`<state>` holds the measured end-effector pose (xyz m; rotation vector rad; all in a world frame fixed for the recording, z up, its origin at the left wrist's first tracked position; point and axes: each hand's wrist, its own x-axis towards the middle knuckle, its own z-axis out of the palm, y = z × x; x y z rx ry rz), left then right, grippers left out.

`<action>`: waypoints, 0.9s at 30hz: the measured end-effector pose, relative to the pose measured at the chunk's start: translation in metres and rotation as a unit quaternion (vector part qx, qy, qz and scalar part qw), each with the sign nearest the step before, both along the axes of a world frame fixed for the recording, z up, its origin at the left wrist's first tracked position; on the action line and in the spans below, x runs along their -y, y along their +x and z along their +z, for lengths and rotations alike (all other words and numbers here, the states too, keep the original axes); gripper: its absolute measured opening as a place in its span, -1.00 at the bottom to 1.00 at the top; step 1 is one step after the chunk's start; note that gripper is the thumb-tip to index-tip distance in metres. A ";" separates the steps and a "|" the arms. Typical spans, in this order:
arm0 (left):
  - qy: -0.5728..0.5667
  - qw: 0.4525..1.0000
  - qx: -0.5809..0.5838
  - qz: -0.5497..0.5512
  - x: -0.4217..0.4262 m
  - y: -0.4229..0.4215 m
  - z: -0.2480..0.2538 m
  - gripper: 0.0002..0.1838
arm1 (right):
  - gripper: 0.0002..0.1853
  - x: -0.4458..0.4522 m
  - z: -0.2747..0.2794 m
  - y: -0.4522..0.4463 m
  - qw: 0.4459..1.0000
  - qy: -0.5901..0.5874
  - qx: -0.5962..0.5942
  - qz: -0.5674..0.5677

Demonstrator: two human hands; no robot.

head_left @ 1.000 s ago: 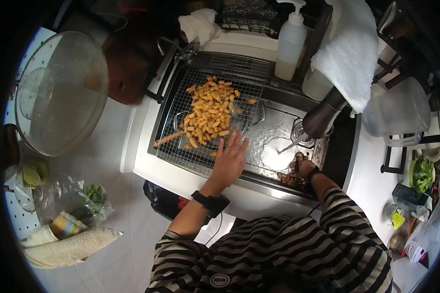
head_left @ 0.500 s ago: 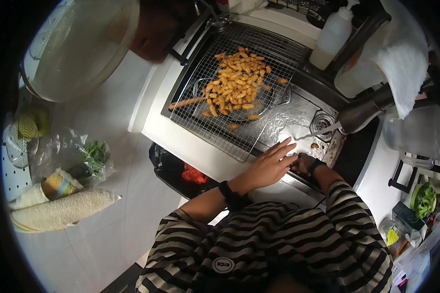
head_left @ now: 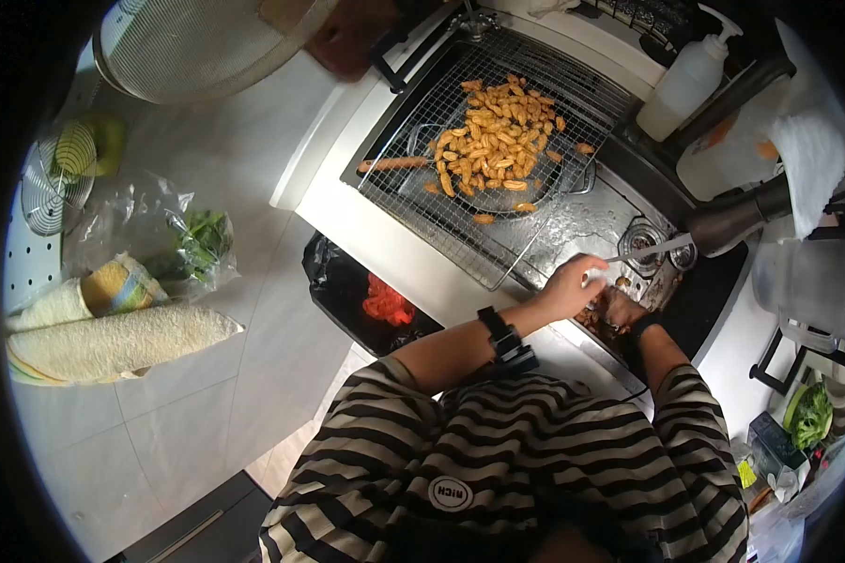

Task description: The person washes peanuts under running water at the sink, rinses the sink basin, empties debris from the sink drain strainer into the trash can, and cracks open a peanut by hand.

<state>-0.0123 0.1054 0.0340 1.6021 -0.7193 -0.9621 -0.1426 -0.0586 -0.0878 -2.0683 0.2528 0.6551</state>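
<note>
Brown peanut-like pieces (head_left: pixel 499 136) are heaped on a wire rack (head_left: pixel 413 197) that lies across the sink. My left hand (head_left: pixel 575 286) is over the sink's near edge, its fingers curled close to my right hand; whatever is between them is too small to make out. Low in the sink's near right corner, my right hand (head_left: pixel 620 308) is closed among dark brown bits (head_left: pixel 591 319); what it grips is hidden. A stream of water runs from the dark faucet (head_left: pixel 723 225) just beyond both hands, near the drain (head_left: pixel 643 246).
A soap bottle (head_left: pixel 685 86) and a white towel (head_left: pixel 806 169) are behind the faucet. To the left are a large mesh strainer (head_left: pixel 197 47), bagged greens (head_left: pixel 202 246) and a rolled cloth (head_left: pixel 131 342). A black bin bag (head_left: pixel 333 281) hangs below the counter.
My left hand has moved right, from the rack's near edge to beside my right hand, and its fingers have curled. The camera view has shifted, so the rack and heap appear higher and farther right.
</note>
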 end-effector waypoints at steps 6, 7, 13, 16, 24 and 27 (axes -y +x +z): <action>0.121 0.844 -0.489 0.183 0.057 0.012 -0.025 -0.24 | -0.83 -0.001 0.111 0.046 0.967 -0.012 0.177 -0.181; 0.086 0.822 -0.539 0.161 0.062 0.016 -0.017 -0.34 | -0.81 -0.005 0.125 0.049 0.964 0.005 0.173 -0.202; -0.159 0.748 -0.639 0.077 0.083 0.009 0.007 -0.61 | -0.65 -0.034 0.160 0.056 0.873 -0.227 0.383 -0.199; -0.133 0.755 -0.635 0.091 0.090 0.016 -0.009 -0.66 | -0.63 -0.027 0.168 0.039 0.854 -0.309 0.366 -0.203; 0.022 0.804 -0.591 0.059 0.101 0.020 -0.032 -0.79 | -0.82 0.109 0.065 -0.018 0.831 -0.350 0.119 -0.416; 0.016 0.854 -0.520 -0.019 0.103 0.013 -0.029 -0.71 | -0.80 0.152 -0.044 -0.055 0.867 -0.430 0.023 -0.250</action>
